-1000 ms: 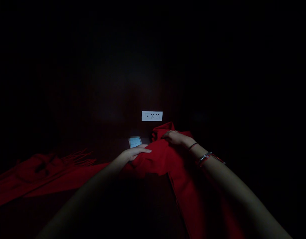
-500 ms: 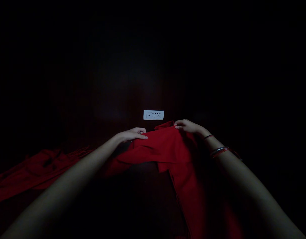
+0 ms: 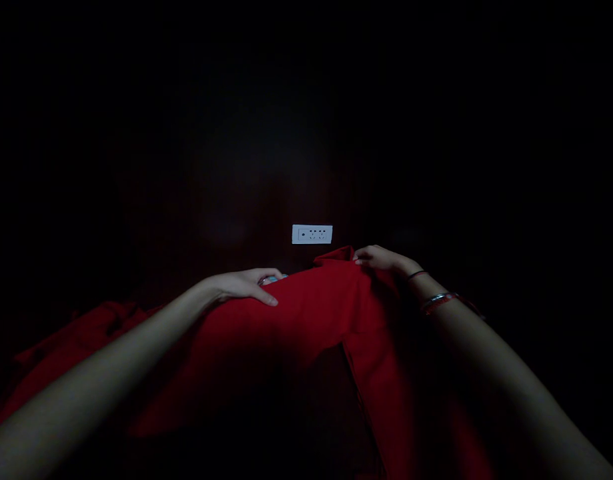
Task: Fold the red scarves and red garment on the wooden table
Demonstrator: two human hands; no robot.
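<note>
A red cloth (image 3: 296, 327) with a fringed end lies spread over a dark surface in a very dim room. My left hand (image 3: 246, 285) grips the cloth's far edge at the left, fingers curled over it. Pinching the same edge further right, at a raised corner, is my right hand (image 3: 381, 259). Bracelets (image 3: 436, 301) ring my right wrist. A small pale object (image 3: 275, 279) peeks out just behind my left hand, mostly hidden by the cloth.
A white socket plate (image 3: 312, 234) is set in the dark wall straight ahead, just above the cloth's far edge. More red cloth (image 3: 61, 340) trails off to the left. Everything else is too dark to make out.
The cloth has been drawn out wider to the left, covering most of the pale object. My left hand moved left and down along the edge; my right hand stayed near the far corner.
</note>
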